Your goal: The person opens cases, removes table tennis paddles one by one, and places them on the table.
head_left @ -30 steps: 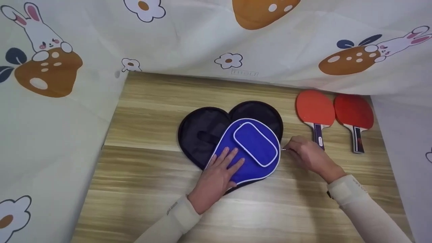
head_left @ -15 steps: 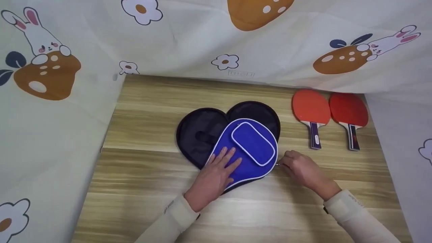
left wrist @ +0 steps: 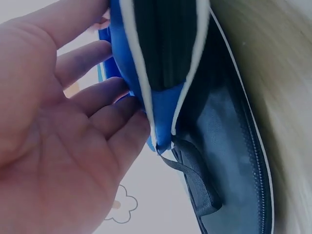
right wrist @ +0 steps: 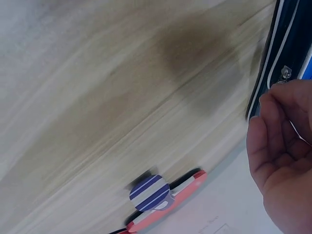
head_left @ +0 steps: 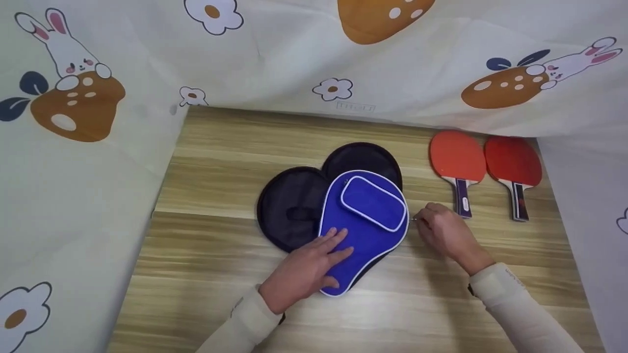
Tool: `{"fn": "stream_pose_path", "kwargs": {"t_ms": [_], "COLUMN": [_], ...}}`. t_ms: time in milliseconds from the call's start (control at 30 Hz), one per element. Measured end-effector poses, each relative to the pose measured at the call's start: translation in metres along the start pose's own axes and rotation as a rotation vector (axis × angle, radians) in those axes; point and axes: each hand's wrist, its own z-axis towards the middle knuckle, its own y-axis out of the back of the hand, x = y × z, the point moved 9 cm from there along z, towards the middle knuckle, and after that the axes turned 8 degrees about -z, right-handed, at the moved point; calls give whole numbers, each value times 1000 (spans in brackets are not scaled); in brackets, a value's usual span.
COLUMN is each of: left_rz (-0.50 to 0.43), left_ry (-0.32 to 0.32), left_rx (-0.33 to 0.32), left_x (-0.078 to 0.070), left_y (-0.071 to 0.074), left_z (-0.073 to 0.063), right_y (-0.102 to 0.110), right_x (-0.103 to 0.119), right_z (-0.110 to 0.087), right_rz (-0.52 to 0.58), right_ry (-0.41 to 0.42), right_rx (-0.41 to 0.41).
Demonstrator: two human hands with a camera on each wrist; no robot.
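A blue table tennis paddle case with white piping lies over two black paddle cases in the head view. Its small zipped pocket faces up. My left hand rests on the blue case's left side, fingers spread and fairly straight. In the left wrist view, those fingers lie along the case's side. My right hand pinches the zip pull at the right edge of the blue case. A metal zip slider shows right at its fingertips in the right wrist view.
Two red paddles, a left one and a right one, lie side by side at the back right of the wooden table. A cloth printed with rabbits and flowers hangs behind and around it.
The blue case has turned, its narrow end swinging toward me. My right hand moved nearer along the edge, then back away again. My left hand stayed on the case, shifting slightly.
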Motion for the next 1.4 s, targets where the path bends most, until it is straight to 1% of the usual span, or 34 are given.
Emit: {"fn": "stream_pose_path", "kwargs": {"t_ms": [167, 333, 467, 533, 733, 900, 1033, 1133, 1300, 1400], "left_rz": [47, 33, 11, 24, 100, 104, 123, 134, 117, 117], "left_ry": [2, 14, 23, 17, -8, -1, -12, -17, 0, -2], "left_rx": [-21, -28, -32, -45, -97, -79, -74, -71, -66, -70], "left_x": [0, 2, 4, 4, 2, 2, 1, 0, 1, 1], "left_y": [-3, -4, -4, -2, 2, 0, -3, -4, -4, -4], "left_z": [1, 1, 1, 0, -1, -1, 0, 1, 1, 1], "right_y": [2, 2, 0, -1, -1, -4, -5, -5, -7, -8], "right_x": [4, 13, 25, 33, 57, 76, 90, 98, 111, 120], "right_z": [-2, -10, -17, -21, -28, -34, -39, -41, -42, -42], "right_rz": [4, 19, 22, 16, -32, -17, 6, 9, 12, 20], "right_ry": [28, 66, 76, 81, 100, 137, 173, 182, 192, 202], "right_rx": [14, 26, 35, 32, 13, 28, 4, -15, -11, -10]}}
